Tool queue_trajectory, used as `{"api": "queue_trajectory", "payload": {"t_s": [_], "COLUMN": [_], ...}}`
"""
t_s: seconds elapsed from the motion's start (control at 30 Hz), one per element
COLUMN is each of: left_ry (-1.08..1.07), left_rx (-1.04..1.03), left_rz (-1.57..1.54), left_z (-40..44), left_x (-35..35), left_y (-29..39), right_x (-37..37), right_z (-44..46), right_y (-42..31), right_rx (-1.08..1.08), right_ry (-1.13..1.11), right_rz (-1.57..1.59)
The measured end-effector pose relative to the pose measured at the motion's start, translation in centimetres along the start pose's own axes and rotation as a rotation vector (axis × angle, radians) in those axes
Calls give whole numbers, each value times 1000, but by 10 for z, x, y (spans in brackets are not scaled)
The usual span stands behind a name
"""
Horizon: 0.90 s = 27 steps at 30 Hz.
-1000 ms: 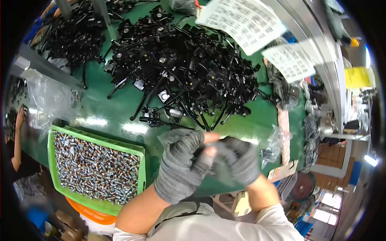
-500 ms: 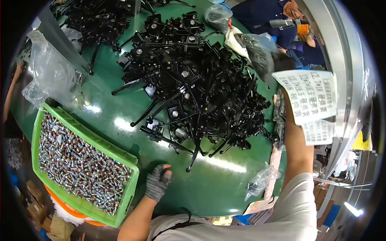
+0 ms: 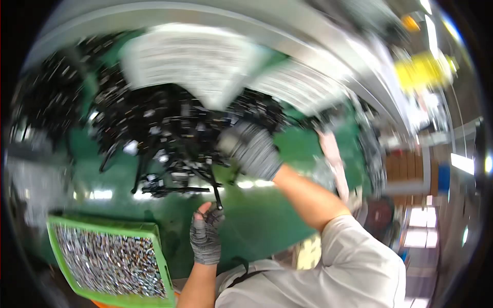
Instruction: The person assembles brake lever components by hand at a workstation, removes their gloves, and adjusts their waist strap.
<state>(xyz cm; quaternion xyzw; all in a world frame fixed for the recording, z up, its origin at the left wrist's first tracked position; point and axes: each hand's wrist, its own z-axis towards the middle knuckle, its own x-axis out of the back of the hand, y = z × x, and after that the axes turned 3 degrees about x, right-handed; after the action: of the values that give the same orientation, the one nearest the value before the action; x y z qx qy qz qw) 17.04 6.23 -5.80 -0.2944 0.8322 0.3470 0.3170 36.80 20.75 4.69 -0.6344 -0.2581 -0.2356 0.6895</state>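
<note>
My left hand, in a grey knitted glove with bare fingertips, is low over the green table. Its fingers are loosely bent with the thumb apart, by the tip of a black lever; I see no grip on it. My right hand, gloved likewise, reaches over the right part of a heap of black lever assemblies. Its fingers are smeared by motion, so whether they hold anything cannot be told. Printed paper sheets, also blurred, hang across the upper view and hide part of the heap.
A green tray full of small metal fasteners stands at the lower left. Clear plastic bags lie on the left. A pale pink strip lies on the right of the green table. A grey metal frame arches above.
My right hand has come from the far right, behind the sheets, to the heap. The view has swung right, and the sheets now appear over the heap. My left hand is closer to a lever tip.
</note>
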Motion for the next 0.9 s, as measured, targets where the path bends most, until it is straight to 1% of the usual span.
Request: {"api": "queue_trajectory", "payload": {"t_s": [0.03,0.07,0.1,0.17,0.2,0.23,0.27,0.3,0.33,0.37,0.4,0.43,0.47,0.5,0.53,0.57,0.63,0.67,0.73,0.77,0.8,0.83,0.87,0.9], "left_ry": [-28,-56,1,158,165,95,44,35,65,95,107,85,52,24,-93,-110,-357,-439,-457,-457,-550,-641,-727,-812], "left_rx": [-5,-18,-43,107,164,303,441,502,520,531,556,564,568,573,588,595,707,770,799,827,897,921,945,960], "left_rz": [42,84,264,77,84,8,-72,-56,-11,34,166,210,251,288,389,421,536,526,579,613,563,537,509,482], "left_z": [-4,-8,-9,-10,-17,-30,-47,-57,-69,-82,-92,-98,-105,-114,-121,-130,-149,-155,-171,-181,-182,-188,-195,-204], "left_x": [-9,-15,-4,12,20,13,5,6,4,-2,-13,-18,-19,-20,-22,-27,-37,-39,-53,-57,-56,-52,-49,-53], "left_y": [-3,-6,-10,-18,-20,-16,-15,-22,-28,-31,-32,-35,-41,-47,-50,-53,-59,-64,-79,-88,-97,-106,-116,-127], "right_x": [-11,-31,-49,-64,-82,-97,-102,-111,-121,-128,-134,-132,-119,-107,-104,-101,-89,-83,-74,-71,-69,-65,-57,-32], "right_z": [-43,-84,-121,-173,-196,-215,-226,-238,-250,-261,-271,-281,-290,-301,-312,-324,-349,-361,-388,-405,-421,-439,-466,-494], "right_y": [-5,-2,-4,-28,-32,-31,-40,-40,-36,-37,-36,-35,-43,-54,-53,-46,-48,-48,-45,-41,-32,-18,22,21], "right_rx": [51,-61,-172,-276,-308,-331,-409,-500,-581,-517,-518,-535,-557,-699,-704,-746,-816,-809,-815,-772,-744,-709,-832,-860], "right_ry": [2,-17,-33,-10,97,196,186,240,298,427,474,480,484,525,565,617,705,726,789,846,935,1011,924,1022], "right_rz": [-37,-15,23,-62,-10,39,110,158,211,172,190,162,130,227,238,293,352,363,428,469,208,-51,99,102]}}
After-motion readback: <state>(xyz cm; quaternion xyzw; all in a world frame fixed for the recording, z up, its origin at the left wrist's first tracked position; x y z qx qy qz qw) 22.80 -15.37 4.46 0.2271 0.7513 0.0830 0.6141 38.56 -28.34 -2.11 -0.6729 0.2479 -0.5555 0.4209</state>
